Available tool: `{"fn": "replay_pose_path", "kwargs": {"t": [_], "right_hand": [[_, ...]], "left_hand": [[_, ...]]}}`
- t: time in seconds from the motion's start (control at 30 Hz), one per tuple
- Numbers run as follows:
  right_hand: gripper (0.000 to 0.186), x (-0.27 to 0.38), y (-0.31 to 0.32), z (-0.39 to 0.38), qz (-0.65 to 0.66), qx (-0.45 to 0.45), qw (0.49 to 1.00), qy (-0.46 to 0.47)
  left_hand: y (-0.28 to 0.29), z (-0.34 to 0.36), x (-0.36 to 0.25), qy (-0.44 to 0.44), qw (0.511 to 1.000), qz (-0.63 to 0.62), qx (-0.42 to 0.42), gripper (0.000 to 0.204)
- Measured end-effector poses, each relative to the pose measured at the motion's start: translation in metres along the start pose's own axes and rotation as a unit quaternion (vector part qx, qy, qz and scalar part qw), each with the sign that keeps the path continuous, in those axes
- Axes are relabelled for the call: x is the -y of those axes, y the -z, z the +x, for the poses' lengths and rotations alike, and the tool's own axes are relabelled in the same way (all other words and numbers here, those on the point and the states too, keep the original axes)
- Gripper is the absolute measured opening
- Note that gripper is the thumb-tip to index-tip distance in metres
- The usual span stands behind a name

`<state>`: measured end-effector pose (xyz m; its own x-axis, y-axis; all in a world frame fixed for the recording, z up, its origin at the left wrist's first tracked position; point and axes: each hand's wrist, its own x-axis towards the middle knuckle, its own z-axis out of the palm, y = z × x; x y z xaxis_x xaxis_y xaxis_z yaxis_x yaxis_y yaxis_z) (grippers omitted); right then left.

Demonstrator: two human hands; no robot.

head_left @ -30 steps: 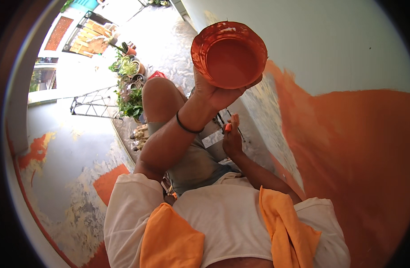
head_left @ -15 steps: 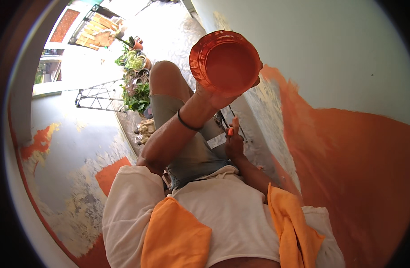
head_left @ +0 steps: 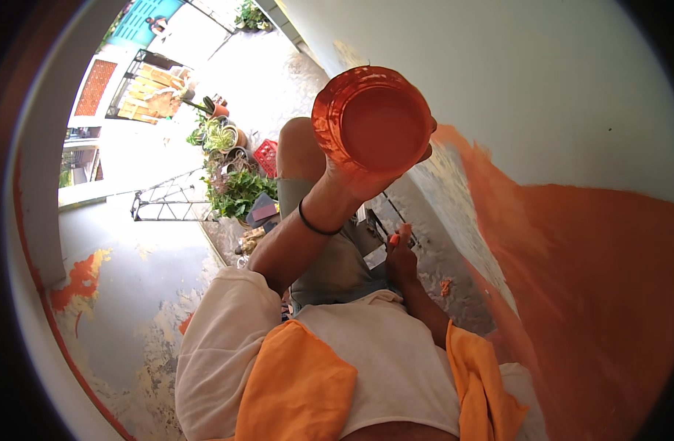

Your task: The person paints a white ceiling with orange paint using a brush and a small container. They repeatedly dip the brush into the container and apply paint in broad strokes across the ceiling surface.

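Observation:
My left hand (head_left: pixel 359 184) grips a round paint container (head_left: pixel 329 117) from below and behind, its fingertips showing at the right side. Its mouth faces me, with orange-red paint inside and smears around the rim. A black band circles that wrist. Lower and to the right, beside my thigh, is my right hand (head_left: pixel 401 261). Its fingers are closed round something with a small orange-red end, whose kind I cannot make out. On my right the wall (head_left: pixel 601 287) is coated orange-red below and pale grey above, with a patchy, scraped strip between my hands and the coated part.
Potted plants (head_left: pixel 238 191) and a red crate (head_left: pixel 265 157) stand ahead to the left, near a black metal lattice frame (head_left: pixel 171 202). A low wall (head_left: pixel 131 272) with peeling paint runs along my left. Far off, a person (head_left: pixel 157 26) is near a turquoise gate (head_left: pixel 137 22).
My view has shifted, bringing the red crate and the distant person into sight. The paint container and both hands appear slightly lower; the left hand keeps its grip.

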<state>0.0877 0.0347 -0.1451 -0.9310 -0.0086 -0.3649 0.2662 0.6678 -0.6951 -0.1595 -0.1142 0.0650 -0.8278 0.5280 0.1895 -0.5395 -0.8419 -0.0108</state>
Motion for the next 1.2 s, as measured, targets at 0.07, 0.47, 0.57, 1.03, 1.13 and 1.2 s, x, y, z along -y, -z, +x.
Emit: {"fn": "replay_pose_path", "kwargs": {"t": [0.07, 0.47, 0.57, 1.03, 1.13, 1.2], "right_hand": [[0.064, -0.001, 0.0, 0.004, -0.005, -0.002, 1.0, 0.009], [0.056, 0.0, 0.006, 0.003, 0.03, -0.025, 0.999, 0.031], [0.053, 0.007, 0.015, 0.008, 0.027, -0.009, 1.0, 0.004], [0.045, 0.01, 0.016, 0.007, 0.03, -0.031, 0.999, 0.001], [0.067, -0.015, 0.011, 0.007, -0.03, 0.041, 0.997, -0.053], [0.072, -0.011, 0.002, -0.002, -0.01, 0.033, 0.997, -0.067]], "left_hand": [[-0.005, -0.002, -0.001, -0.019, 0.999, -0.021, -0.031, 0.065], [-0.008, -0.055, -0.028, -0.051, 0.997, -0.049, 0.007, 0.057], [0.013, -0.052, -0.038, -0.056, 0.996, -0.061, 0.022, 0.058], [0.061, 0.014, -0.115, 0.065, 0.992, 0.029, -0.1, 0.048], [0.057, 0.021, -0.116, 0.099, 0.991, 0.019, -0.087, 0.055], [0.048, 0.016, -0.111, 0.106, 0.989, 0.032, -0.099, 0.059]]}}
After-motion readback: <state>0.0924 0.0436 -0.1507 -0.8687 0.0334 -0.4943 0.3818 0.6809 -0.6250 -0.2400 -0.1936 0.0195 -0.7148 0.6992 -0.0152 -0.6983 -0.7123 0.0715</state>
